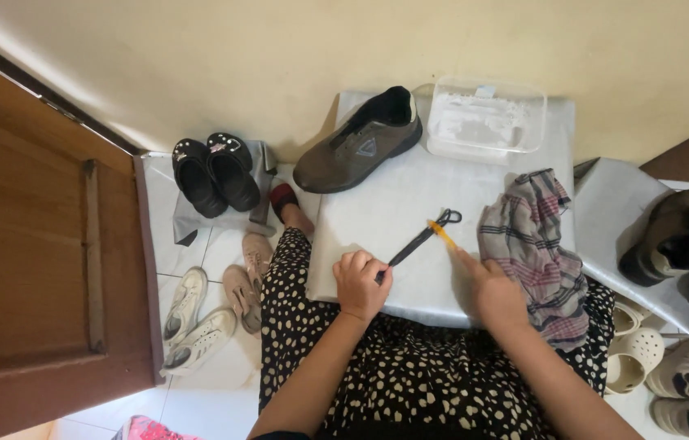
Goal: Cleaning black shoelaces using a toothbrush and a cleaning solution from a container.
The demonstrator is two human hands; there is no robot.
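- On the white board across the lap, head view: left hand, fingers curled shut around the near end of a black shoelace.
- Shoelace: lies stretched diagonally on the board, looped at its far end, beside an orange-yellow tip.
- Right hand: index finger extended, pinching a thin orange-yellow stick that touches the lace near the loop; other fingers folded.
- Grey-brown shoe: at the board's far left corner, apart from the lace.
- Plaid cloth: just right of the right hand.
- Clear plastic container: far edge.
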